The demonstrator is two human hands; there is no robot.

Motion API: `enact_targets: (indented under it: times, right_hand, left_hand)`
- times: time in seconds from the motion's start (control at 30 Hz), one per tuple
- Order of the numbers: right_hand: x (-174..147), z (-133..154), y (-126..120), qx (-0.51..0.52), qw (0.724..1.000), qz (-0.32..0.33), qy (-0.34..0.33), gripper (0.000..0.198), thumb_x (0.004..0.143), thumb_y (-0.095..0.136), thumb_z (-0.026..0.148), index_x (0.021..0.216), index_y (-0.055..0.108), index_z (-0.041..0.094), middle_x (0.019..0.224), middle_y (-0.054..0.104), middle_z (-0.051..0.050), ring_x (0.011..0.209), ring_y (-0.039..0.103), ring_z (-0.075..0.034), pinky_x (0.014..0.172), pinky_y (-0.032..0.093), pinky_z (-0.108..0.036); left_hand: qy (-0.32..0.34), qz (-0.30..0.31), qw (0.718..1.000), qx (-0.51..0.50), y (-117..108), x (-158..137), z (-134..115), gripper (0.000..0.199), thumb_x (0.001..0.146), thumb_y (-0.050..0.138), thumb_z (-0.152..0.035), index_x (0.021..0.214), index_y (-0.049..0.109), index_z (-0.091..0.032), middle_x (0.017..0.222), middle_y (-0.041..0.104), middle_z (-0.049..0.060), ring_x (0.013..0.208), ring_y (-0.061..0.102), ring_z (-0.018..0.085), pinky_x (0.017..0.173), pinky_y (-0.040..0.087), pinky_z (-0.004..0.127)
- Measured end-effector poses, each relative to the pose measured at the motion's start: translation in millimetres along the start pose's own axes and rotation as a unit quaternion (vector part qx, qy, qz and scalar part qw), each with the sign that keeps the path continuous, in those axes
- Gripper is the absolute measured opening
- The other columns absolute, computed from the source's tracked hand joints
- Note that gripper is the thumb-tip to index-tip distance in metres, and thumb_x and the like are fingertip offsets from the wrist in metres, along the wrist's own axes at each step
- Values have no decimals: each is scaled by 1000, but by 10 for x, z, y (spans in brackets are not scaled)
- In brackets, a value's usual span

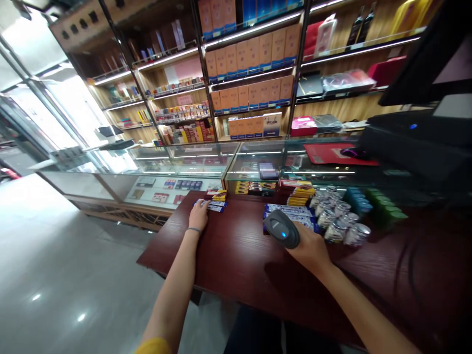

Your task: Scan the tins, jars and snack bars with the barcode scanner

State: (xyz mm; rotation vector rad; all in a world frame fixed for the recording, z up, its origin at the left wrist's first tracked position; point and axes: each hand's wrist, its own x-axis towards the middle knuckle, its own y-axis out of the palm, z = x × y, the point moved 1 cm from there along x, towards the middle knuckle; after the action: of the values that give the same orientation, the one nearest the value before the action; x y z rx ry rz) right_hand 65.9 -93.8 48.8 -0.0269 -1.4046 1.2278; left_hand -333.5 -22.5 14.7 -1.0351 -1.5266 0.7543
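Observation:
In my right hand [311,248] is a dark grey barcode scanner [282,228] with a lit blue light, held above the dark red-brown table. My left hand [199,215] reaches to the table's far left part, its fingers closed on the left end of a blue-and-white packet [216,208]. Yellow-and-brown packets [217,193] lie just behind that one. More blue-and-white packets [289,210] lie in a row beyond the scanner, partly covered by it. A stack of yellow-and-red packets [300,192] stands behind them.
Several clear jars with silvery lids [335,230], blue packs [357,200] and green packs [385,204] stand right of the packets. A glass display counter [184,164] runs behind the table [236,265]. A monitor [416,64] overhangs the right side. Stocked shelves [254,73] line the wall.

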Motion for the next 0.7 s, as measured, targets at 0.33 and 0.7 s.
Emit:
enact_targets:
  times: [0.33, 0.7]
  right_hand:
    - [-105, 43, 156, 6, 997, 35, -74, 26, 78, 53, 23, 103, 59, 18, 95, 71, -9, 86, 69, -24, 71, 55, -32]
    - [-54, 66, 31, -38, 997, 2, -68, 34, 77, 48, 18, 111, 54, 18, 85, 73, -6, 68, 71, -21, 58, 52, -29]
  left_hand:
    - [-27, 49, 998, -22, 7, 3, 84, 31, 91, 49, -20, 113, 71, -24, 117, 66, 13, 115, 56, 29, 104, 38, 45]
    - [-80, -3, 977, -199, -100, -18, -280, 24, 94, 50, -35, 101, 69, -23, 105, 69, 9, 99, 65, 22, 88, 48, 31]
